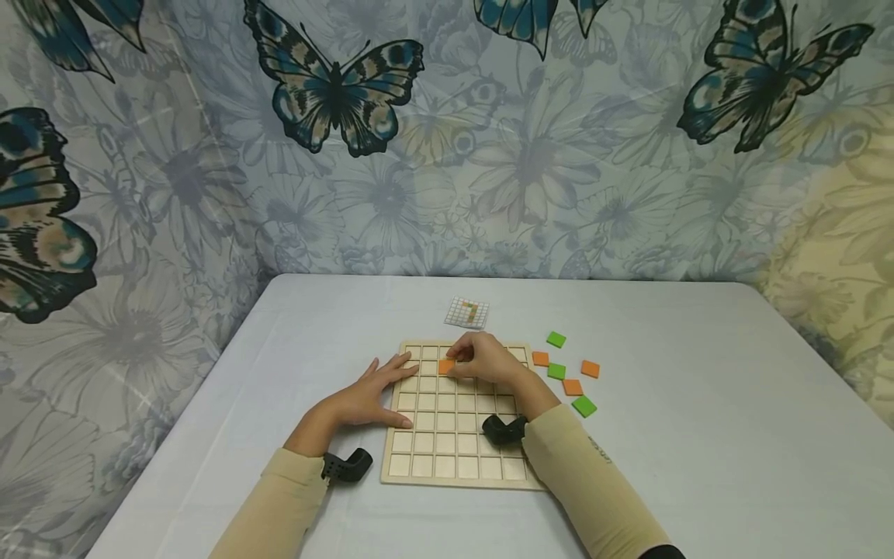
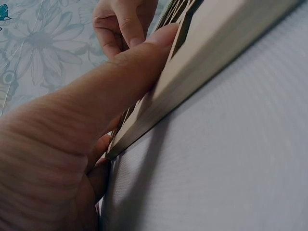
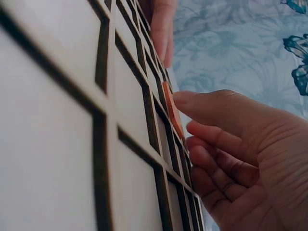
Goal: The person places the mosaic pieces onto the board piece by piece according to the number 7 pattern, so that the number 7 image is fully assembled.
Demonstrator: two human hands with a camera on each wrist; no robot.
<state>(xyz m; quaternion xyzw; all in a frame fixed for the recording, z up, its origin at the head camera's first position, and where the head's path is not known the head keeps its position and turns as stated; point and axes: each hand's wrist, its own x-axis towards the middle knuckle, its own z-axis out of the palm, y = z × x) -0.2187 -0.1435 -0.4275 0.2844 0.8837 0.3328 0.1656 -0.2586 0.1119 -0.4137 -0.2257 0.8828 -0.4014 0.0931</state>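
A wooden grid board (image 1: 454, 487) lies on the white table. My left hand (image 1: 363, 397) rests along its left edge, fingers spread; in the left wrist view its thumb (image 2: 130, 67) lies over the rim. Over the upper part of the grid, my right hand (image 1: 489, 361) pinches an orange square tile (image 1: 445, 366) with thumb and forefinger. In the right wrist view the orange tile (image 3: 172, 109) sits slightly tilted at a cell near the thumb. The other fingers of that hand are curled. The right hand and forearm hide part of the board's right side.
Right of the board lie loose orange tiles (image 1: 590, 369) and green tiles (image 1: 584, 406). Behind the board is a small card (image 1: 466, 313) printed with a grid and a coloured pattern. Cloth with butterflies (image 1: 335, 97) hangs behind the table (image 1: 670, 466).
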